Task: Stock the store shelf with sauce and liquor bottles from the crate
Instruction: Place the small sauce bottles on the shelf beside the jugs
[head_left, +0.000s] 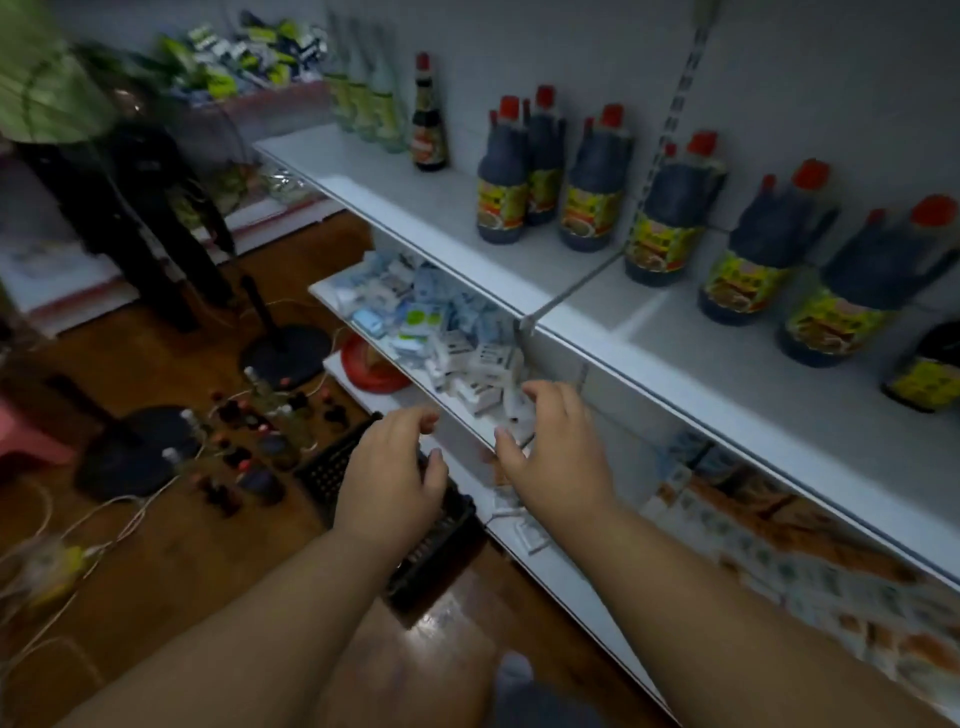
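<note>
My left hand (392, 467) and my right hand (553, 452) are both stretched out in front of me with fingers apart, holding nothing. They hover over a black plastic crate (441, 545) on the wooden floor, which my arms partly hide. Several small bottles (254, 441) with red and dark caps stand on the floor left of the crate. On the white top shelf (519, 270) stand several large dark sauce bottles (501, 176) with red caps and yellow labels, one slim dark bottle (429, 117), and clear liquor bottles (366, 98) at the far end.
The middle shelf holds piled small white and blue boxes (441, 322); packets (779, 561) fill the shelf below on the right. Two black round stand bases (285, 353), white cables (93, 525) and a pink stool (26, 436) lie on the floor. A person in dark trousers (130, 218) stands at the left.
</note>
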